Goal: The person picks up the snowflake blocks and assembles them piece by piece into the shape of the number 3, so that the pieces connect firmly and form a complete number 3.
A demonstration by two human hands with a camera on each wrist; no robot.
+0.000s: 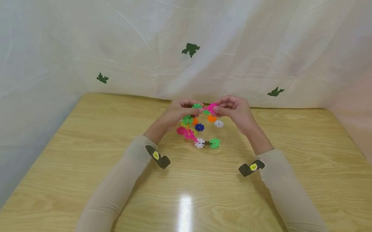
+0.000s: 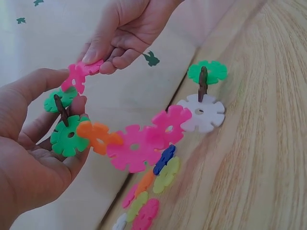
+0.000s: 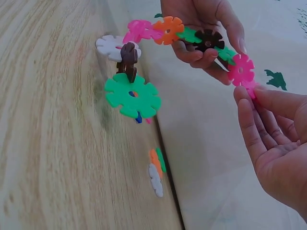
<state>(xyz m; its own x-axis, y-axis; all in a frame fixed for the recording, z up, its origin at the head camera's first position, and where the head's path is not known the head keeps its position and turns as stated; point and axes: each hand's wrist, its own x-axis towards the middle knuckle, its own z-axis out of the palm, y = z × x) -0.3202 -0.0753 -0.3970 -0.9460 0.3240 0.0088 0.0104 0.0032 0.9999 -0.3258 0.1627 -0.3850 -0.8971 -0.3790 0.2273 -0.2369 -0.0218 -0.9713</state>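
Note:
A chain of slotted plastic flower discs (image 2: 134, 148) hangs in a curve between my hands and over the table. Its green, brown, orange, pink and white discs are joined at right angles by their slots. My left hand (image 1: 175, 114) grips the chain near the green disc (image 2: 70, 136) and the brown disc (image 3: 208, 40). With thumb and fingers, my right hand (image 1: 237, 113) pinches a pink disc (image 2: 91, 67). That disc meets another pink disc (image 3: 241, 70) beside the left fingertips. The chain's far end carries a white disc (image 2: 204, 113), a brown disc and a green disc (image 3: 133, 95).
Several loose discs lie on the wooden table (image 1: 198, 180) beneath the chain, including a blue disc (image 1: 199, 127), a white disc (image 1: 218, 124) and a yellow disc (image 2: 167, 175). A pale curtain (image 1: 138, 47) with green prints hangs along the table's back edge.

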